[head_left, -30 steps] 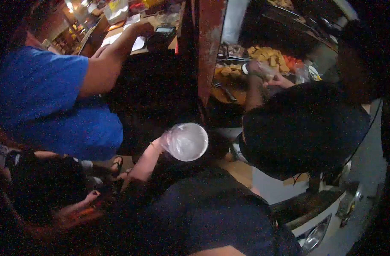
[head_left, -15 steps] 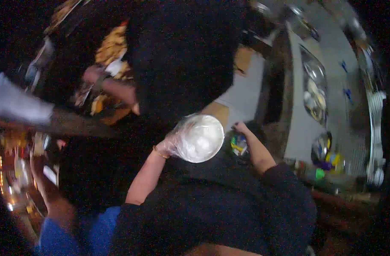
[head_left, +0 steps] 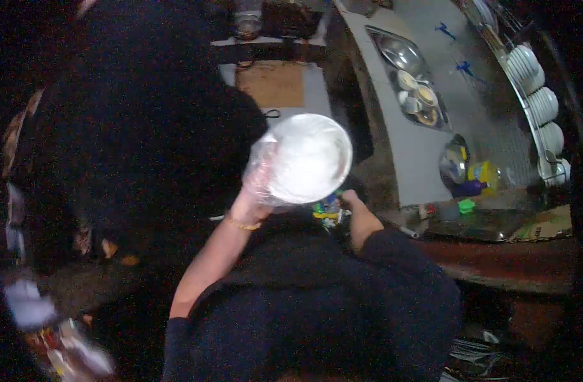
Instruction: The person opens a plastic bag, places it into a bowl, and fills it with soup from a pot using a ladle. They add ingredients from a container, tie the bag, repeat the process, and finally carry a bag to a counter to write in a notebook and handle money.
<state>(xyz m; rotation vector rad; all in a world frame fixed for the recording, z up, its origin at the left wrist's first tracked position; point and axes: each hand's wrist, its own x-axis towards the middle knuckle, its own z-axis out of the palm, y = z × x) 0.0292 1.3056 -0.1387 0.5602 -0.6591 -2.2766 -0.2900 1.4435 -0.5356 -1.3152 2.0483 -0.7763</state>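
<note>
My left hand (head_left: pixel 261 175), in clear plastic that looks like a thin glove, is closed on the side of a white round bowl (head_left: pixel 310 159). The bowl's pale inside faces up toward me. Lower and to the right, my right hand (head_left: pixel 348 200) has its fingers curled in, partly hidden behind the bowl; I cannot tell what is in them. Close beside those fingers are colourful scraps (head_left: pixel 328 211) in green, yellow and white, at a dark container.
A person in dark clothes (head_left: pixel 158 121) stands close on the left. Ahead lies a brown board (head_left: pixel 270 84) on a pale surface. To the right are a sink (head_left: pixel 403 54) holding dishes, a yellow container (head_left: pixel 483 175), a green item (head_left: pixel 466 205) and a rack of stacked white plates (head_left: pixel 543 105).
My view has turned right. The person and the food beyond have shifted left, and the sink and plate rack show more fully. The bowl sits higher and closer, still in my left hand.
</note>
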